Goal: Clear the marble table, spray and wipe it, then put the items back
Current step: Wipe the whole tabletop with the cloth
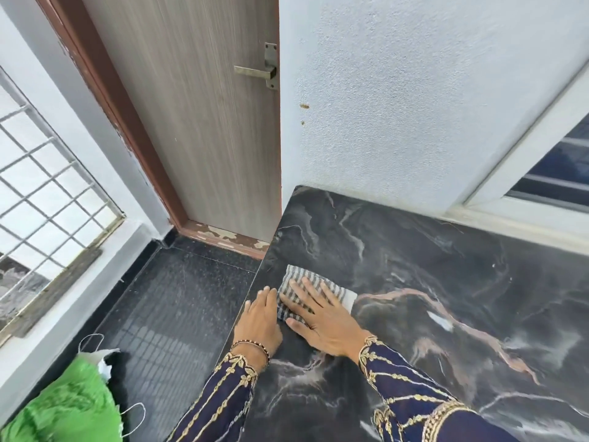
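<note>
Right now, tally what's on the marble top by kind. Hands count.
Hands: 2, the left hand at the edge of the marble table and the right hand flat on the cloth
Striped cloth: 1
Other items on the visible part: 0
Total: 3

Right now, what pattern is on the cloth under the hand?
Grey and white stripes on the cloth, seen best in the head view.
</note>
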A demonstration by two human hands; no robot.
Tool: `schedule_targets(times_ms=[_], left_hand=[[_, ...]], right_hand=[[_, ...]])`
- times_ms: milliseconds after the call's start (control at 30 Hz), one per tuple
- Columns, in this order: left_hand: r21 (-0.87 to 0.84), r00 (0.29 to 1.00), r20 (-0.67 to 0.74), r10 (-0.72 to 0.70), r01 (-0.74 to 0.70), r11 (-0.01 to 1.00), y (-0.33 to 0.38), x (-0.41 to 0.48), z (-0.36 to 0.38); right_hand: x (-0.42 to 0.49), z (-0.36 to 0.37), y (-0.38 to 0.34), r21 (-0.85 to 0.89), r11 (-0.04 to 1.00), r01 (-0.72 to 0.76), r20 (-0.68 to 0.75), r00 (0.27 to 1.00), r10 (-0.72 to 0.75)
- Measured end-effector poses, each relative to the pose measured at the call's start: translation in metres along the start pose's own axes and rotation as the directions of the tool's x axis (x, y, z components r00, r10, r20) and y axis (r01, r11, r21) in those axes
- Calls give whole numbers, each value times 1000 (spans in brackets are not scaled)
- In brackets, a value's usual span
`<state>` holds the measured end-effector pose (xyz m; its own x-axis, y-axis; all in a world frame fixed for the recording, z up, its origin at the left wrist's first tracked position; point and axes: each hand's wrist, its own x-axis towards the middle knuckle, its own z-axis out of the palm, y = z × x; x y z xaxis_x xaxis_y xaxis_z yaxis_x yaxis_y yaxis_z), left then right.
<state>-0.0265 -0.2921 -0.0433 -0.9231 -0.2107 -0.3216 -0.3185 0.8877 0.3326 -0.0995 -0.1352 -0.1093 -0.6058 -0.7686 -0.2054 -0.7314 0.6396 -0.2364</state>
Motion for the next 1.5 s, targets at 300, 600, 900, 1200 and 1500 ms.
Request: schedule_targets(times_ms=[300,600,900,1200,1500], left_hand=[[5,999,28,45,-46,999,-8,-100,13],[106,987,66,144,-150,983,23,-101,11],[46,995,81,59,-63,997,39,-49,25],[29,991,-78,110,-108,994,77,58,32],[218,948,300,-107,41,975,129,143,14]], right_hand=[[-114,56,-109,-56,989,136,-12,991,-136],[-157,57,-96,-76,986,147,-57,987,-152],[-101,22,-12,-76,996,57,19,998,-55],[-9,-40,100,8,999,-43,91,995,42],[87,-80,197,-33,996,-79,66,994,81]])
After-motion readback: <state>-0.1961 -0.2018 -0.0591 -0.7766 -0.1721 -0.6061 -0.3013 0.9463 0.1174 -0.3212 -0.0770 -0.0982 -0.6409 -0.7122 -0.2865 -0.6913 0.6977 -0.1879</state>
